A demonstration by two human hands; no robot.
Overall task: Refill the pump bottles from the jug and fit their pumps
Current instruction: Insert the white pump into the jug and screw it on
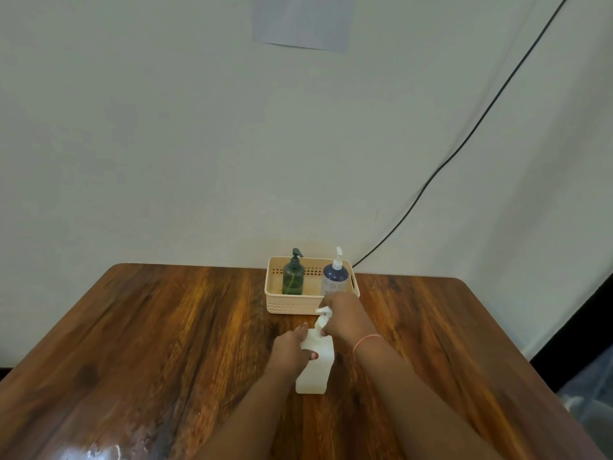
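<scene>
Bare forearms; pink band (366,340) on right wrist.

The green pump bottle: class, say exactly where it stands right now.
In the head view, the green pump bottle stands upright in the left half of the beige basket at the table's far edge, with the blue bottle to its right.

Both hands (292,346) (345,315) seemingly closed, forward

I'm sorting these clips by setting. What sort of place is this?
Probably a plain indoor room at home or in a small office, not a workshop: a wooden table against a bare wall, a printed sheet stuck up, and a basket of pump bottles.
</scene>
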